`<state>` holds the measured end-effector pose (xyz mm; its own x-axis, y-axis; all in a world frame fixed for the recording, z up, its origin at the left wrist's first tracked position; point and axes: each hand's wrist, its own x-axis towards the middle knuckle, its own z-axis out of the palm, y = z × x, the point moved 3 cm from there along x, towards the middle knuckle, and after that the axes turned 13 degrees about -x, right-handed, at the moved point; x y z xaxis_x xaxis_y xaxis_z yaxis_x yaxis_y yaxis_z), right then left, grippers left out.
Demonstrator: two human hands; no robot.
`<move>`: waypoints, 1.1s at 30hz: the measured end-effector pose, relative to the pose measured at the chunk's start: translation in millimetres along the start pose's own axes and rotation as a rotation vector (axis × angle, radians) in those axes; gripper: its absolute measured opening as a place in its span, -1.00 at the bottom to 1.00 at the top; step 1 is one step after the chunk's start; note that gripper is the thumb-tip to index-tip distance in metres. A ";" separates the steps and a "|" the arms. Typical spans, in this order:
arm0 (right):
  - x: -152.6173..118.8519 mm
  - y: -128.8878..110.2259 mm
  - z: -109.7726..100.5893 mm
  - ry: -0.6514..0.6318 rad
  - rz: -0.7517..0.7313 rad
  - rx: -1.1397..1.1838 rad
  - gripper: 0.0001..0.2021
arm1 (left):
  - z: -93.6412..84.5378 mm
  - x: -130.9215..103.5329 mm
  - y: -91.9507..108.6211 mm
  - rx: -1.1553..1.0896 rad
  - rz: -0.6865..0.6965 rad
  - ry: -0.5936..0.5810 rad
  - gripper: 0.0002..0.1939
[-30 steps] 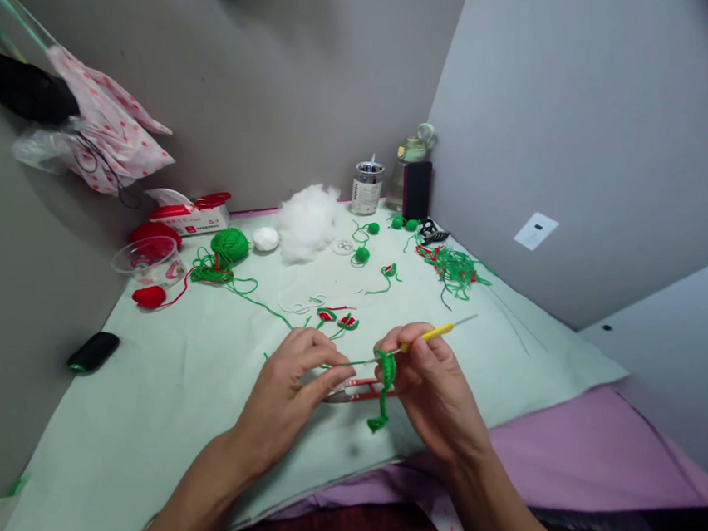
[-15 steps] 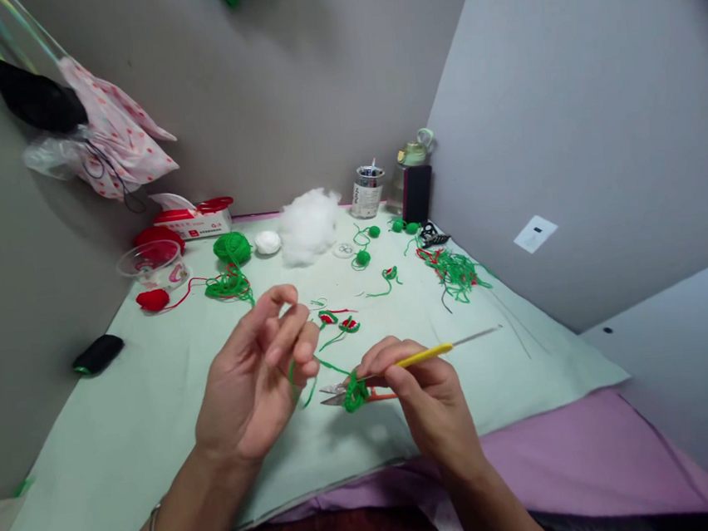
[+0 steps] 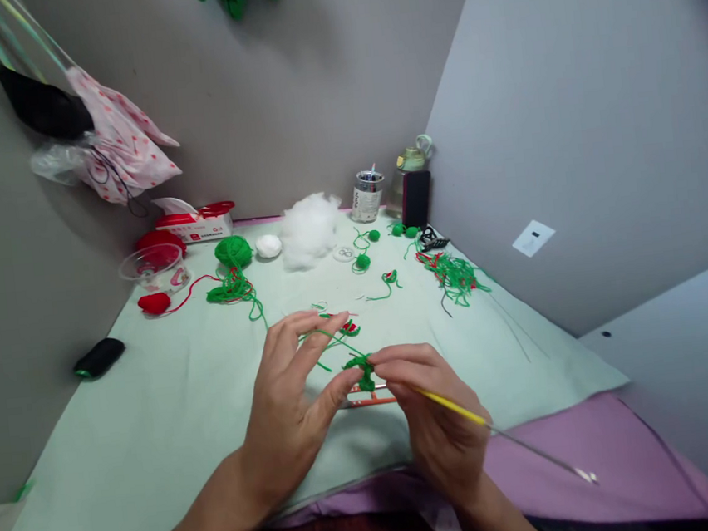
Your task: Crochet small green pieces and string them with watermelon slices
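Note:
A small green crocheted piece is between my two hands, above orange-handled scissors on the cloth. The fingers of my right hand are closed on a yellow-handled crochet hook, whose metal shaft points down to the right, and their tips touch the piece. My left hand has its thumb at the piece's left edge; green yarn runs from the piece over its raised fingers. A red and green crocheted piece lies just beyond the fingertips.
Green yarn ball, white stuffing, and tissue box stand along the back. Tangled yarn scraps lie at right, near a dark phone. A black case is at left, red yarn behind it.
My left hand has moved right and turned to reach the green piece. The hook in my right hand has swung from pointing right and slightly up to pointing down right.

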<state>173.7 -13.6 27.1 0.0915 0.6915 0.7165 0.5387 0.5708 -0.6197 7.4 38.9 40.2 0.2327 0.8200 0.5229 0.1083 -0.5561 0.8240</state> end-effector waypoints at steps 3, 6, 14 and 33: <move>-6.3 -0.3 2.2 0.020 -0.081 -0.088 -0.57 | 7.5 -6.5 3.2 -0.218 -0.158 0.037 -0.70; -10.9 0.7 4.6 0.024 -0.151 -0.150 -0.51 | 12.5 -9.0 2.5 -0.436 -0.353 0.094 -0.71; -16.5 2.8 2.1 0.056 -0.333 -0.501 -0.46 | 28.3 -16.8 -6.5 -0.876 -0.644 0.158 -0.54; -0.6 15.5 1.3 0.018 0.404 0.548 -0.86 | 15.2 -16.3 -8.5 -0.736 -0.585 0.011 -0.59</move>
<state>180.9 -4.6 16.6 0.2126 0.8929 0.3969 -0.0420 0.4141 -0.9093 17.3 28.3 21.3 0.3250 0.9455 -0.0186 -0.4342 0.1666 0.8853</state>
